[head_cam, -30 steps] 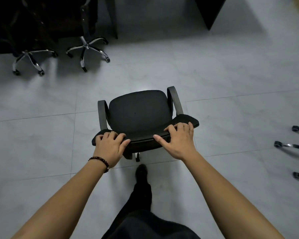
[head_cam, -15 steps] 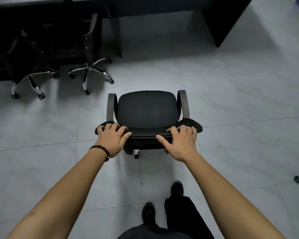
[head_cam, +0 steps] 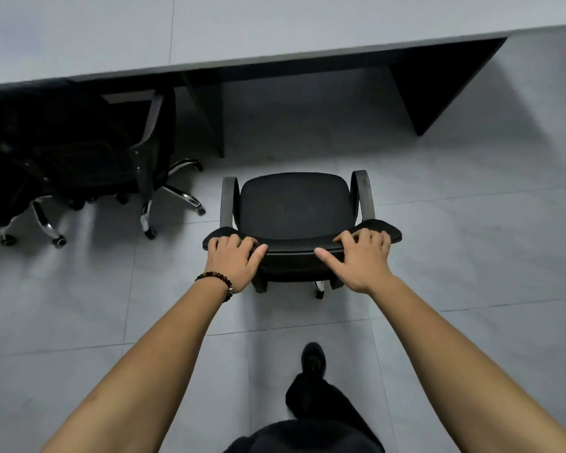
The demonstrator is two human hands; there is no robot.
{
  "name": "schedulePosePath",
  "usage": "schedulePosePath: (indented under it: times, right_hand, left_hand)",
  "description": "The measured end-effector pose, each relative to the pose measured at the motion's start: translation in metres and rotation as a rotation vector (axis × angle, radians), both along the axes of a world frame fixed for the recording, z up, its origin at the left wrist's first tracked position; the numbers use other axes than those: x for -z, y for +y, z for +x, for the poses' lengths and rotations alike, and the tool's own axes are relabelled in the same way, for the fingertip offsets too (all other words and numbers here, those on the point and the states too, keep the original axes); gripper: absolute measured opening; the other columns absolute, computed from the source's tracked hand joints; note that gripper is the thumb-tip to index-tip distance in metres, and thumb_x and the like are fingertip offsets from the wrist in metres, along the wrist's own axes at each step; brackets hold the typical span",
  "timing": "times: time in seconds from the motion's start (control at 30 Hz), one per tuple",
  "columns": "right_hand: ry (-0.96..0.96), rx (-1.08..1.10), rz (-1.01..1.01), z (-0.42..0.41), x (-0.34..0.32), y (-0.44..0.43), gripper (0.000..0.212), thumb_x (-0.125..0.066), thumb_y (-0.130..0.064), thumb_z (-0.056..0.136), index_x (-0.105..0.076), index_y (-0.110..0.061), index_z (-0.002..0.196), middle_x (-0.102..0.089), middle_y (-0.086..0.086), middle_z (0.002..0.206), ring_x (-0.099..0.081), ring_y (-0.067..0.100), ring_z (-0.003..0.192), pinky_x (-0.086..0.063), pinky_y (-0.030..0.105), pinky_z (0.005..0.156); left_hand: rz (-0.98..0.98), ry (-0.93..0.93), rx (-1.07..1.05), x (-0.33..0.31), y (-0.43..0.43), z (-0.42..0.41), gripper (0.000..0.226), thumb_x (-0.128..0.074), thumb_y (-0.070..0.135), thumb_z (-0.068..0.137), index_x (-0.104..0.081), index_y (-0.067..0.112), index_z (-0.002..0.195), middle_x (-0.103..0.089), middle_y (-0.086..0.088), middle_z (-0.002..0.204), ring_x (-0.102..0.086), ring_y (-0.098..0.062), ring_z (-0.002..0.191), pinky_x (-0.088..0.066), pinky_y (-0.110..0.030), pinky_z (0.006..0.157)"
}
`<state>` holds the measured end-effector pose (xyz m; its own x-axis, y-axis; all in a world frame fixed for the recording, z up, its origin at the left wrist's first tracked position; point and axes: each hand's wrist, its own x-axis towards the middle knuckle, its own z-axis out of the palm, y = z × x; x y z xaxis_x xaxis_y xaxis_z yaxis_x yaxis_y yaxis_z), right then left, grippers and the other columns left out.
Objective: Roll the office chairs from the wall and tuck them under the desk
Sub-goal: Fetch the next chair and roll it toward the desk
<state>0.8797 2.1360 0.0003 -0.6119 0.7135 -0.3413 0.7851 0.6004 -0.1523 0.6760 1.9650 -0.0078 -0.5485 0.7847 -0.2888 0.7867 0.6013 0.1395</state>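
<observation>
Gripping top edge of black office chair's backrest (head_cam: 303, 245): left hand (head_cam: 234, 261) and right hand (head_cam: 361, 261) both curled over it, thumbs behind. Chair (head_cam: 294, 204) on open tile floor, short of desk (head_cam: 242, 31), facing free bay between desk legs. Push evenly, steer straight, keep armrests clear of tucked chair (head_cam: 89, 168) at left.

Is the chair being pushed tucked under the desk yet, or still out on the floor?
Still out. The chair stands on open tile short of the desk edge, both hands on its backrest: left hand, right hand.
</observation>
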Motion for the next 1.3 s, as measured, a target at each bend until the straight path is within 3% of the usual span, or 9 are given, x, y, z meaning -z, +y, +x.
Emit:
schedulePosePath:
  times: [0.17, 0.37, 0.53, 0.67, 0.8, 0.9, 1.0, 1.13, 1.3]
  right_hand:
    - [-0.032, -0.031, -0.013, -0.05, -0.004, 0.074, 0.076, -0.022, -0.083, 0.083, -0.051, -0.029, 0.129, -0.046, 0.014, 0.129, -0.033, 0.037, 0.128, -0.003, 0.053, 0.115]
    - [-0.042, -0.016, -0.048, -0.123, -0.009, 0.136, 0.073, -0.025, -0.081, 0.085, -0.049, -0.031, 0.132, -0.043, 0.012, 0.134, -0.029, 0.034, 0.134, 0.001, 0.051, 0.117]
    - [-0.024, 0.017, -0.062, -0.193, -0.006, 0.176, 0.074, -0.024, -0.082, 0.083, -0.049, -0.032, 0.132, -0.043, 0.012, 0.137, -0.026, 0.032, 0.137, 0.003, 0.051, 0.117]
    - [-0.044, 0.023, -0.063, -0.248, -0.005, 0.205, 0.08, -0.02, -0.085, 0.081, -0.048, -0.032, 0.133, -0.043, 0.012, 0.138, -0.026, 0.032, 0.138, 0.002, 0.052, 0.118]
    - [-0.03, 0.016, -0.041, -0.286, -0.002, 0.226, 0.093, -0.009, -0.089, 0.073, -0.049, -0.031, 0.133, -0.045, 0.011, 0.136, -0.028, 0.03, 0.138, 0.002, 0.052, 0.118]
    - [-0.006, 0.016, -0.033, -0.304, 0.0, 0.235, 0.083, -0.018, -0.086, 0.08, -0.049, -0.03, 0.133, -0.044, 0.012, 0.136, -0.028, 0.032, 0.137, 0.003, 0.052, 0.118]
    - [0.001, -0.001, -0.04, -0.316, -0.002, 0.243, 0.077, -0.024, -0.082, 0.084, -0.049, -0.029, 0.134, -0.043, 0.012, 0.137, -0.027, 0.031, 0.137, 0.005, 0.051, 0.118]
    - [0.007, -0.019, -0.066, -0.315, -0.006, 0.248, 0.076, -0.024, -0.081, 0.085, -0.048, -0.029, 0.135, -0.042, 0.012, 0.137, -0.025, 0.031, 0.138, 0.006, 0.051, 0.118]
    - [0.022, -0.048, -0.071, -0.305, -0.002, 0.25, 0.072, -0.023, -0.077, 0.088, -0.047, -0.029, 0.135, -0.042, 0.012, 0.137, -0.025, 0.032, 0.137, 0.005, 0.052, 0.118]
  left_hand:
    - [-0.02, -0.023, -0.017, 0.0, 0.067, -0.046, 0.063, -0.009, 0.061, 0.087, -0.053, 0.03, 0.119, -0.055, -0.004, 0.111, -0.046, -0.027, 0.109, -0.023, -0.04, 0.1]
    - [-0.041, -0.014, 0.001, 0.0, 0.131, -0.117, 0.052, -0.017, 0.058, 0.094, -0.052, 0.029, 0.12, -0.055, -0.005, 0.112, -0.045, -0.028, 0.108, -0.024, -0.041, 0.1]
    - [-0.016, 0.029, 0.033, 0.0, 0.175, -0.192, 0.069, -0.004, 0.063, 0.087, -0.053, 0.028, 0.12, -0.056, -0.005, 0.109, -0.047, -0.028, 0.104, -0.025, -0.042, 0.098]
    - [-0.029, 0.021, 0.04, 0.001, 0.205, -0.246, 0.054, -0.017, 0.057, 0.095, -0.053, 0.027, 0.122, -0.056, -0.007, 0.111, -0.047, -0.029, 0.105, -0.026, -0.043, 0.099]
    - [-0.021, 0.016, 0.024, 0.004, 0.226, -0.283, 0.055, -0.016, 0.057, 0.094, -0.053, 0.026, 0.121, -0.056, -0.008, 0.111, -0.047, -0.03, 0.106, -0.024, -0.044, 0.101]
    - [0.005, 0.027, -0.01, 0.005, 0.235, -0.299, 0.066, -0.008, 0.061, 0.088, -0.055, 0.025, 0.118, -0.056, -0.008, 0.109, -0.047, -0.03, 0.107, -0.022, -0.045, 0.104]
    - [-0.01, -0.016, -0.084, 0.004, 0.242, -0.303, 0.058, -0.015, 0.058, 0.093, -0.054, 0.024, 0.118, -0.054, -0.008, 0.114, -0.043, -0.031, 0.117, -0.009, -0.053, 0.112]
    - [-0.045, -0.067, -0.149, 0.0, 0.248, -0.297, 0.057, -0.017, 0.061, 0.092, -0.052, 0.026, 0.12, -0.051, -0.006, 0.119, -0.037, -0.029, 0.124, 0.004, -0.063, 0.11]
    - [-0.036, -0.059, -0.164, 0.001, 0.248, -0.289, 0.06, -0.017, 0.066, 0.09, -0.052, 0.026, 0.119, -0.05, -0.005, 0.119, -0.034, -0.029, 0.127, 0.004, -0.063, 0.11]
